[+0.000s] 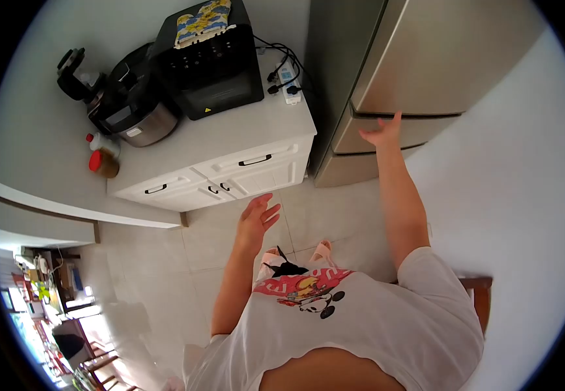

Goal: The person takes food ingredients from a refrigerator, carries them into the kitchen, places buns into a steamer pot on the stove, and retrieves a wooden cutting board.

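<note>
My right hand (385,132) is up against the front of a metallic refrigerator (439,58), at the gap between its upper door and the drawer (361,135) below. Its fingers are spread; whether the fingertips press on the door edge I cannot tell. My left hand (256,218) hangs in the air over the tiled floor, fingers loosely apart and holding nothing. Closest to it is the white cabinet (243,171) with dark handles. The refrigerator's door and drawers look closed.
On the cabinet stand a black oven (220,91) with a patterned mitt (203,23), a pressure cooker (145,120), a red-lidded jar (104,164) and a power strip (288,81) with cables. A wooden chair (479,296) is behind my right arm. Furniture fills the lower left.
</note>
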`<state>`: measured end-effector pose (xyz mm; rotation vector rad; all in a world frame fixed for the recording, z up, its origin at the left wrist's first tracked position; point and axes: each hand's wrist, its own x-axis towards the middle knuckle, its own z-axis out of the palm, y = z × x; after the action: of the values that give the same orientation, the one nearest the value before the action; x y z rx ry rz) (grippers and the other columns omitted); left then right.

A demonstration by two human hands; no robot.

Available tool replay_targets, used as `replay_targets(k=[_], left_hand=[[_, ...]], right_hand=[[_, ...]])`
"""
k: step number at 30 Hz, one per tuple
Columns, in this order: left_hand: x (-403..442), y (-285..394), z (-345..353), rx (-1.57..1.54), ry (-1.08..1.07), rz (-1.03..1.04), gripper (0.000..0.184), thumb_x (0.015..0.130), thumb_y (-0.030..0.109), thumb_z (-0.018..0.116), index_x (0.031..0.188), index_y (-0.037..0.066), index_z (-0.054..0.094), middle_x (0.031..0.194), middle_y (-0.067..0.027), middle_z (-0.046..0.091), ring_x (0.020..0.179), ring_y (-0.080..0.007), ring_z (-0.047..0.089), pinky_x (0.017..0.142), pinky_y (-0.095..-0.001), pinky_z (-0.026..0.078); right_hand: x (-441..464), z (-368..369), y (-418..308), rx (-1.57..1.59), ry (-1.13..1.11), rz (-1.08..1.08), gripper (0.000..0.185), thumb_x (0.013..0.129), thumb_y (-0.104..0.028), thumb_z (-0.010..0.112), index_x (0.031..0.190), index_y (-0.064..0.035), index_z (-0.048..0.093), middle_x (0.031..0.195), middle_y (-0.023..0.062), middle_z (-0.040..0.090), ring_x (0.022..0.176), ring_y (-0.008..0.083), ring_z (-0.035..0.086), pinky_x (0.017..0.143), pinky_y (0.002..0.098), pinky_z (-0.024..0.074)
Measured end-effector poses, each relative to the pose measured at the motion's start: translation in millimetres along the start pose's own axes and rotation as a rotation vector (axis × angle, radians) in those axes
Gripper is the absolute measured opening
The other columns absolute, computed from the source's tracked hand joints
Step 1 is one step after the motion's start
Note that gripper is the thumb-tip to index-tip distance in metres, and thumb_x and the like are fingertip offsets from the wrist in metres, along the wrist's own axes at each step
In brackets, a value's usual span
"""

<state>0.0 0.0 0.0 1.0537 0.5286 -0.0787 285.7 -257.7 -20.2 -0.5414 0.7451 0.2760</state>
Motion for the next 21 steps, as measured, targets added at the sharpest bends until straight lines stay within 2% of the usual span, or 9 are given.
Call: replay_targets(k=[2,3,5,9,11,15,17,21], left_hand=[[-17.3,11.0,-16.2,0.024,0.042,0.008,0.040,0.087,0.026,0.047,0.118,0.001,0.042,0.121,-0.0080,0.044,0.106,-0.0251,0.049,0.088,-0.0355,0.041],[11.8,-36.4,66.1,-0.120,-0.003,-0.005,0.040,0.087,0.026,0.047,0.118,0.001,0.042,0.121,-0.0080,0.044,0.106,-0.0251,0.049,0.088,-0.0355,0.041],[0.6,-30.5,59.8,-0.086,0.052,0.013,0.039,0.087,0.025,0.047,0.117,0.001,0.042,0.120,-0.0076,0.045,0.105,-0.0248,0.050,0.087,-0.0353,0.041],[1.9,-28.4,64.8,-0.066,0.058,0.039,0.039,0.087,0.025,0.047,0.117,0.001,0.042,0.120,-0.0075,0.045,0.105,-0.0244,0.050,0.087,-0.0351,0.041],[6.8,-28.8,69.2,-0.057,-0.006,0.053,0.038,0.087,0.025,0.047,0.117,0.001,0.043,0.119,-0.0073,0.046,0.105,-0.0242,0.050,0.088,-0.0352,0.041],[18.5,-12.6,82.1,0.008,-0.051,0.046,0.037,0.087,0.024,0.046,0.117,0.002,0.043,0.120,-0.0074,0.046,0.105,-0.0239,0.050,0.088,-0.0350,0.041],[28.4,-6.2,88.6,0.038,-0.107,0.050,0.036,0.087,0.024,0.046,0.116,0.002,0.044,0.120,-0.0075,0.046,0.106,-0.0237,0.049,0.089,-0.0350,0.040],[50.1,6.4,111.8,0.053,-0.233,0.045,0.036,0.088,0.024,0.045,0.115,0.002,0.045,0.121,-0.0074,0.046,0.107,-0.0235,0.049,0.090,-0.0349,0.040]], right_hand=[[-9.2,16.2,40.2,0.087,-0.083,-0.081,0.091,0.069,-0.074,0.035,0.135,-0.0130,0.017,0.139,0.0086,0.017,0.127,0.0311,0.016,0.099,0.0503,0.0171],[-4.2,17.4,-54.7,-0.039,-0.074,-0.165,0.091,0.069,-0.074,0.035,0.135,-0.0130,0.017,0.139,0.0086,0.017,0.127,0.0311,0.016,0.099,0.0503,0.0171],[-8.9,21.1,-34.4,0.111,-0.215,-0.034,0.091,0.070,-0.074,0.035,0.132,-0.0089,0.023,0.134,0.0119,0.022,0.121,0.0305,0.023,0.097,0.0483,0.0224],[-9.7,20.1,-27.1,0.163,-0.180,0.023,0.092,0.069,-0.074,0.036,0.130,-0.0067,0.025,0.132,0.0143,0.023,0.117,0.0297,0.027,0.096,0.0464,0.0255],[1.7,7.0,-26.8,0.120,-0.281,0.012,0.093,0.069,-0.075,0.036,0.130,-0.0060,0.025,0.132,0.0147,0.021,0.117,0.0285,0.027,0.096,0.0446,0.0275],[9.8,-2.2,-25.6,0.061,-0.272,0.004,0.096,0.068,-0.076,0.035,0.132,-0.0061,0.021,0.134,0.0151,0.017,0.119,0.0289,0.024,0.099,0.0442,0.0235],[8.2,0.4,-26.7,0.040,-0.176,0.029,0.088,0.071,-0.074,0.036,0.128,-0.0074,0.030,0.125,0.0106,0.024,0.111,0.0271,0.027,0.097,0.0434,0.0255],[-6.6,-35.5,-22.7,0.049,-0.227,-0.082,0.088,0.071,-0.073,0.037,0.128,-0.0058,0.032,0.124,0.0101,0.027,0.110,0.0274,0.029,0.098,0.0428,0.0238]])
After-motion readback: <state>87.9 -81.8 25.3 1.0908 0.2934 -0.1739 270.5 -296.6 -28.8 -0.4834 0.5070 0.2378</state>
